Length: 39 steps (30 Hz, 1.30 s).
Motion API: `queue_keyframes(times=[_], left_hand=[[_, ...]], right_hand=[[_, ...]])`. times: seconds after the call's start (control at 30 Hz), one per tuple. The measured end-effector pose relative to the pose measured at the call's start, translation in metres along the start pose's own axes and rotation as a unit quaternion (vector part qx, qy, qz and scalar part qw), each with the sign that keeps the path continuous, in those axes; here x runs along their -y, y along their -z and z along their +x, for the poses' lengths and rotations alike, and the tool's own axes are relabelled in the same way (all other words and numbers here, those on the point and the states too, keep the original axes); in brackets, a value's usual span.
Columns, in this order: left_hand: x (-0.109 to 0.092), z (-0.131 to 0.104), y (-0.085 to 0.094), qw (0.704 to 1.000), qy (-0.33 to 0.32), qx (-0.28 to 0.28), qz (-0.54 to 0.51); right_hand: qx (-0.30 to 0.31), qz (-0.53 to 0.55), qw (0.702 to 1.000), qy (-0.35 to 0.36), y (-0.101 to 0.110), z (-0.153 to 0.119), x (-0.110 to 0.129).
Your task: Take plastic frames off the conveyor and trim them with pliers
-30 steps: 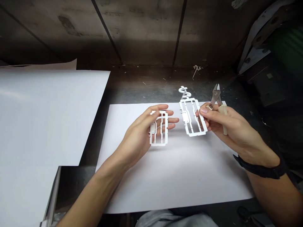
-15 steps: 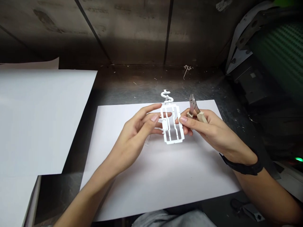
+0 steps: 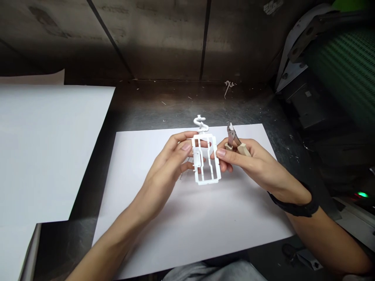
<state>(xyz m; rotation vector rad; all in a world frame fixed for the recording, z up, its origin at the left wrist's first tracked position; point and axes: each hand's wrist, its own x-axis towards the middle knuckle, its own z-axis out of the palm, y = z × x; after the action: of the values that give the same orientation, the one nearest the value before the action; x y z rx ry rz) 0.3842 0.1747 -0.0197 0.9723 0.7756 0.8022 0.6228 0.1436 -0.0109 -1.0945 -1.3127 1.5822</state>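
Observation:
Above the white sheet (image 3: 205,218), a white rectangular plastic frame (image 3: 208,182) is held up between my hands, with long bars inside it. From its top end rises an S-shaped white stem (image 3: 201,124). My left hand (image 3: 165,166) is at the frame's left edge, thumb in front and fingers reaching behind; a small clip-like piece sits on that side. My right hand (image 3: 253,162) pinches the right edge between thumb and forefinger. Cutting pliers (image 3: 232,135) with beige grips are also tucked in this hand, jaws pointing up and away from the frame.
A curled white plastic scrap (image 3: 228,86) lies on the dark metal bench (image 3: 175,103) at the back, among small slivers. Large white sheets (image 3: 49,148) are stacked at left. Dark machinery with a green mesh panel (image 3: 348,66) stands at right.
The frame and both hands have shifted slightly left and down in the view; the background has drifted left too. My grip on the frame and pliers looks much the same.

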Motion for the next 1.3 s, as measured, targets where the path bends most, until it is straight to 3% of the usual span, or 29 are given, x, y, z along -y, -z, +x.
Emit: queue_keyframes(times=[0.2, 0.3, 0.43, 0.63, 0.73, 1.03, 1.3], left_hand=[[0.003, 0.000, -0.012, 0.993, 0.004, -0.021, -0.116], [0.003, -0.002, -0.016, 0.991, 0.031, 0.001, -0.134], [0.007, -0.004, -0.015, 0.995, 0.028, 0.042, -0.091], [0.000, -0.003, -0.004, 0.995, -0.090, 0.009, 0.049], [-0.006, -0.003, 0.000, 0.987, -0.114, 0.010, 0.114], [-0.006, -0.006, -0.002, 0.978, -0.127, 0.042, 0.160], [-0.008, -0.004, 0.001, 0.976, -0.124, 0.049, 0.174]], right_hand=[[0.015, -0.023, 1.000, -0.004, -0.008, 0.001, -0.003], [0.024, -0.026, 0.999, 0.006, -0.011, 0.003, -0.005], [0.036, -0.076, 0.996, 0.024, -0.014, 0.002, 0.000], [-0.062, -0.263, 0.963, 0.026, -0.005, -0.008, 0.012], [-0.073, -0.327, 0.942, 0.022, -0.002, -0.011, 0.015], [-0.050, -0.378, 0.924, -0.035, -0.001, -0.014, 0.015], [-0.029, -0.375, 0.926, -0.035, 0.001, -0.014, 0.014]])
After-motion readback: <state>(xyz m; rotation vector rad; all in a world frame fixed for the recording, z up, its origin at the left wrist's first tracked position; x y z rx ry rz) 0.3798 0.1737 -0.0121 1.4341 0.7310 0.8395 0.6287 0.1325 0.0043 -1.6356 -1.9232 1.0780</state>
